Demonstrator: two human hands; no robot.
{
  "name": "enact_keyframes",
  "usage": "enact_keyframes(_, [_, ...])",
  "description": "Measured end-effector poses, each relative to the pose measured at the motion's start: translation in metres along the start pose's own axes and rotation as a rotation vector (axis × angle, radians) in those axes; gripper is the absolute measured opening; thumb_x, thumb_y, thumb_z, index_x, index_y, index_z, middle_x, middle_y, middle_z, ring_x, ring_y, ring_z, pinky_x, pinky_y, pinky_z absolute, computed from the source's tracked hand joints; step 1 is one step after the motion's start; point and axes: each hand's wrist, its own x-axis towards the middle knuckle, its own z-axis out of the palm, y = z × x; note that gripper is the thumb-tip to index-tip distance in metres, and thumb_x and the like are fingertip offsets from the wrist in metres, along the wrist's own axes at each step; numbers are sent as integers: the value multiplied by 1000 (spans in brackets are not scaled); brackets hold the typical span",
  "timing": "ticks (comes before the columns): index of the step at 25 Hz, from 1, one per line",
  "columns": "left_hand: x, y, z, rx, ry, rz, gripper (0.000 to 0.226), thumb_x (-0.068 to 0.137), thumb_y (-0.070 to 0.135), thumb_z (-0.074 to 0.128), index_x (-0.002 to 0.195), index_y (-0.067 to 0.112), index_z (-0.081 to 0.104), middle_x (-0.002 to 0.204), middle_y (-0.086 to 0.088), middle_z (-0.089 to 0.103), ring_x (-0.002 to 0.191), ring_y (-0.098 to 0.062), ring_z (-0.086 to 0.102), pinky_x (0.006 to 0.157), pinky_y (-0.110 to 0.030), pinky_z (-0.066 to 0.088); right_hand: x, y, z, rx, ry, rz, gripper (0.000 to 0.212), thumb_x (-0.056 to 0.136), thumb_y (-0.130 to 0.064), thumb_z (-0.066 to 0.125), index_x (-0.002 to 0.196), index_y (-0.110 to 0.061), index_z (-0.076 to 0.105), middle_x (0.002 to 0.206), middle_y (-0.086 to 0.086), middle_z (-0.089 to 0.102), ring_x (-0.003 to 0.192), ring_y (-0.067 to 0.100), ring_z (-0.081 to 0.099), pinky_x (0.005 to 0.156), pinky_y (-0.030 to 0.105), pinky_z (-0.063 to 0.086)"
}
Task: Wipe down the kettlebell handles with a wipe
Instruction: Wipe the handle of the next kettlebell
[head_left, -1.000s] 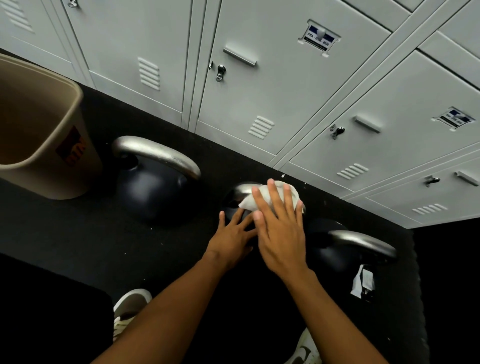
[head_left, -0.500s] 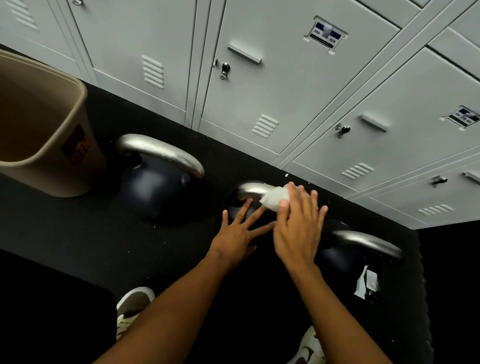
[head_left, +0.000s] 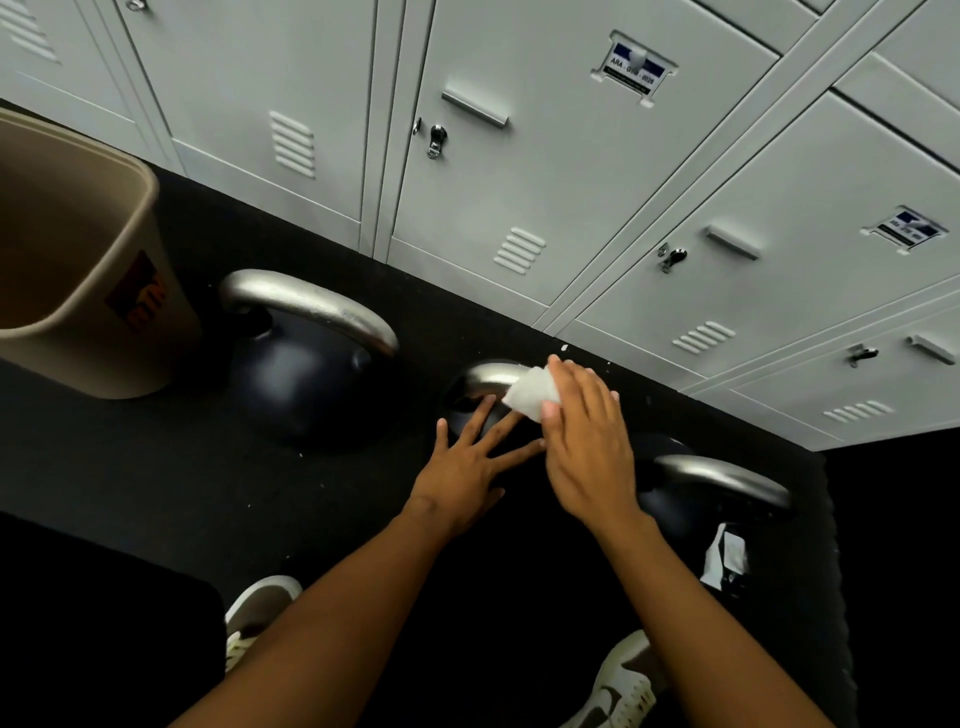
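Note:
Three dark kettlebells with silver handles stand in a row on the black floor. My right hand (head_left: 587, 447) presses a white wipe (head_left: 532, 392) onto the handle of the middle kettlebell (head_left: 485, 375), covering the handle's right part. My left hand (head_left: 470, 465) lies flat with spread fingers on that kettlebell's dark body, holding nothing. The large left kettlebell (head_left: 306, 374) and the right kettlebell (head_left: 722, 475) stand untouched on either side.
Grey lockers (head_left: 519, 171) run along the back, close behind the kettlebells. A beige bin (head_left: 98, 291) stands at the left. A black-and-white packet (head_left: 727, 558) lies by the right kettlebell. My shoes (head_left: 257, 610) show at the bottom on the black floor mat.
My right hand has slid the wipe rightwards along the middle handle, uncovering the handle's left end. My left hand stayed on the kettlebell body with its fingers spread wider.

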Motion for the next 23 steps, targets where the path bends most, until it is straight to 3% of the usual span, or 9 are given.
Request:
enact_keyframes(2, [0, -1, 0, 19, 15, 14, 89, 98, 38, 55, 139, 60, -21, 151, 17, -44, 142, -25, -39, 111, -73, 4, 22, -2, -2, 60, -55, 125, 54, 105, -42, 17, 152, -25, 36, 153, -1, 42, 145, 18, 30, 124, 43, 12])
enact_keyframes(4, [0, 0, 1, 5, 25, 13, 83, 98, 36, 55, 148, 55, -8, 156, 15, -37, 142, -25, -38, 111, -73, 5, 37, -23, -2, 1, -94, 155, 54, 106, -42, 16, 151, -23, 39, 152, 1, 45, 146, 21, 30, 124, 44, 9])
enact_keyframes(7, [0, 0, 1, -22, -2, -15, 70, 100, 39, 53, 155, 41, 10, 164, 7, -19, 140, -23, -37, 114, -73, 8, 20, -42, 1, -148, -59, 19, 54, 106, -44, 18, 158, -30, 20, 161, 1, 29, 152, 24, 17, 124, 46, 5])
enact_keyframes(10, [0, 2, 2, -25, 11, -26, 72, 100, 38, 52, 155, 44, 6, 164, 8, -19, 140, -22, -36, 114, -72, 8, -12, -22, 4, -207, -8, -63, 57, 104, -46, 22, 159, -34, 10, 166, -2, 14, 153, 23, 7, 124, 47, 8])
enact_keyframes(13, [0, 2, 1, -1, 33, 6, 84, 98, 37, 55, 148, 54, -10, 157, 15, -36, 143, -25, -37, 111, -72, 4, -5, -5, 1, -67, -50, 147, 58, 102, -50, 15, 158, -35, 12, 165, -3, 16, 154, 20, 6, 124, 47, 6])
enact_keyframes(15, [0, 1, 1, 1, 37, 14, 83, 98, 37, 55, 149, 54, -8, 155, 16, -39, 143, -25, -37, 111, -72, 4, 17, -12, 0, 7, -81, 247, 58, 103, -50, 14, 157, -31, 20, 164, -1, 23, 153, 20, 8, 124, 46, 2])
enact_keyframes(17, [0, 0, 1, -12, 33, 1, 76, 98, 37, 54, 153, 48, 3, 158, 14, -33, 143, -25, -37, 112, -73, 6, 26, -33, 1, -33, -72, 204, 58, 104, -50, 13, 157, -29, 23, 163, 0, 26, 153, 22, 9, 124, 46, 0])
enact_keyframes(20, [-1, 3, 2, -31, 5, -40, 71, 100, 39, 51, 156, 40, 7, 164, 7, -18, 143, -23, -33, 115, -71, 9, 2, -43, 4, -142, -10, -14, 57, 104, -48, 16, 158, -33, 16, 165, -1, 20, 153, 22, 8, 124, 46, 4])
enact_keyframes(23, [-1, 4, -1, -30, 11, -15, 74, 100, 36, 53, 154, 47, 4, 163, 10, -22, 144, -25, -34, 114, -73, 3, -14, -16, 1, -151, -27, -35, 57, 103, -48, 18, 158, -37, 10, 166, -7, 13, 154, 16, 4, 124, 44, 7])
